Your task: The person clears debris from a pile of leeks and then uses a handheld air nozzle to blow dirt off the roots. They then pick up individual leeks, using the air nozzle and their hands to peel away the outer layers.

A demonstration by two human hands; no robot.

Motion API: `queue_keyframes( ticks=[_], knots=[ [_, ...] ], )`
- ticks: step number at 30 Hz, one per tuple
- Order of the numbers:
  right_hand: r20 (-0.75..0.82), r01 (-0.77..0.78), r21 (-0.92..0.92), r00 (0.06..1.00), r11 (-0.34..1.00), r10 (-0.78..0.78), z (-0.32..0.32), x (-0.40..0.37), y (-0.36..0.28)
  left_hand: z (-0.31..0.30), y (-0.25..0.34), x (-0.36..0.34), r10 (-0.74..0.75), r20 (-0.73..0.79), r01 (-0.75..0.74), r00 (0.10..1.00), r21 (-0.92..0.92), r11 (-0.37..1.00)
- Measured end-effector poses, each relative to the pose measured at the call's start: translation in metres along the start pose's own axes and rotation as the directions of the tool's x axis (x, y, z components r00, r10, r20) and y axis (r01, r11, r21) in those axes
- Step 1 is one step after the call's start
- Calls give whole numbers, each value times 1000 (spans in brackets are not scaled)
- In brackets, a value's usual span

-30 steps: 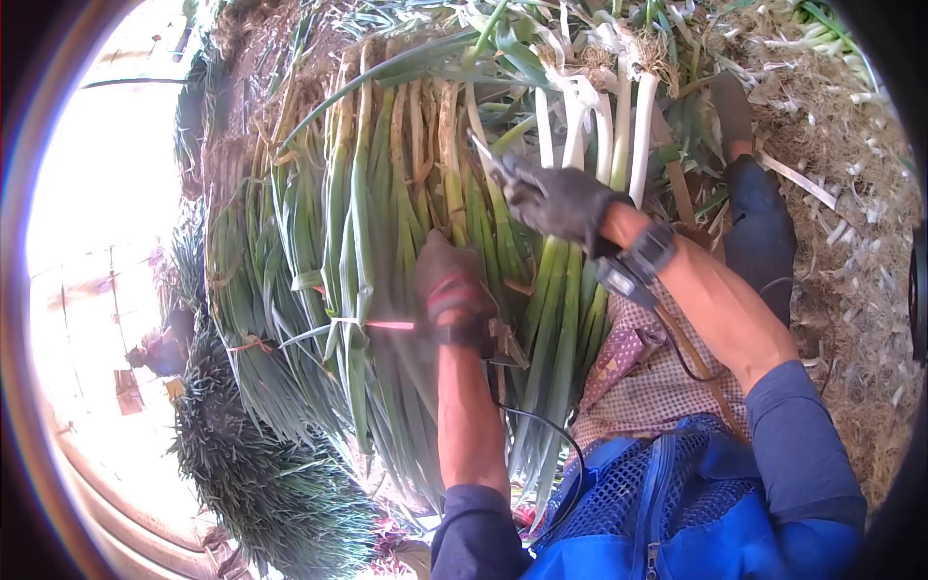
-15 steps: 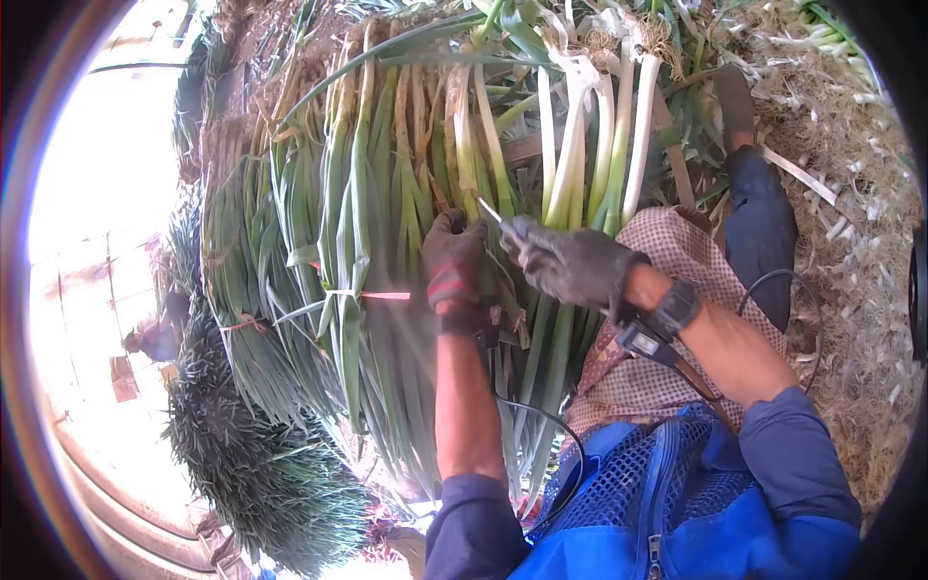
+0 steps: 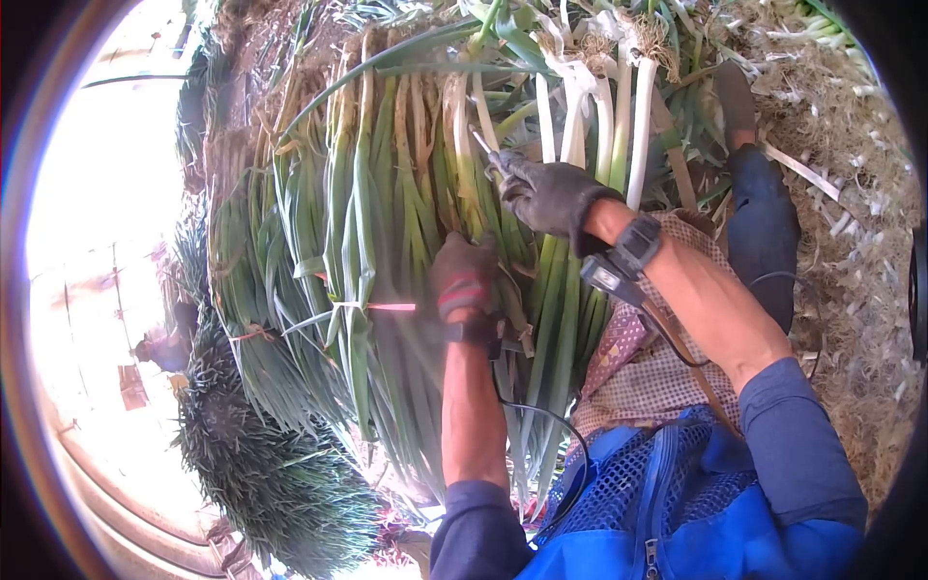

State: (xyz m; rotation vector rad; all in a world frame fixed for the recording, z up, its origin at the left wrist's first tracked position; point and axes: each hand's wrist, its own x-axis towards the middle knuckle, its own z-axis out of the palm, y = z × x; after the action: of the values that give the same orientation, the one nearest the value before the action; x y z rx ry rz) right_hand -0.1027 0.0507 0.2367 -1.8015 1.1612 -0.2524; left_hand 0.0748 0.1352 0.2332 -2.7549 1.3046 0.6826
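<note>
A layer of long green onions (image 3: 358, 213) lies in front of me, pale root ends up and green leaves toward my body. My left hand (image 3: 464, 275), in a dark glove with a red band, is closed around green onion stalks near the middle of the layer; its fingertips are partly hidden. Just up and right of it, my gloved right hand (image 3: 553, 198) grips a small knife (image 3: 482, 143), its thin blade pointing up and left beside a stalk. Several cleaned white-stemmed green onions (image 3: 640, 126) with roots lie beyond the right hand.
Trimmed roots and peelings (image 3: 851, 261) cover the ground at right. A pink tie (image 3: 390, 306) binds some leaves at left. A large pile of green onion tops (image 3: 280, 474) stands lower left. A cable (image 3: 551, 416) runs from my left wrist toward my blue vest.
My right hand and the knife have moved up and slightly left along the stalks. My left hand has shifted slightly down, still at the stalks.
</note>
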Motion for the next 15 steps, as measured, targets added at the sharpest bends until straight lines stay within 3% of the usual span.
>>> queue_keyframes(
  ticks=[1,4,7,9,10,13,15],
  knots=[
    [47,-27,47,999,999,25,-6,-9,-3,1,-1,-1,5,7,-6,1000,48,999],
    [291,-158,228,953,961,88,-14,-55,-5,-6,-14,7,124,144,-45,982,-461,886],
    [209,45,401,968,915,-140,6,-112,11,-31,5,-5,93,206,1,974,-413,911],
    [78,257,479,940,840,-332,12,-138,13,-39,17,-11,48,210,10,977,-267,964],
    [60,245,444,951,862,-302,12,-137,13,-39,22,-13,29,208,12,978,-192,981],
    [12,199,314,977,928,-214,2,-125,11,-27,28,-29,94,139,-29,986,-410,912],
    [15,151,197,988,969,-156,-4,-114,11,-22,28,-30,121,130,-65,984,-372,926]
  ],
)
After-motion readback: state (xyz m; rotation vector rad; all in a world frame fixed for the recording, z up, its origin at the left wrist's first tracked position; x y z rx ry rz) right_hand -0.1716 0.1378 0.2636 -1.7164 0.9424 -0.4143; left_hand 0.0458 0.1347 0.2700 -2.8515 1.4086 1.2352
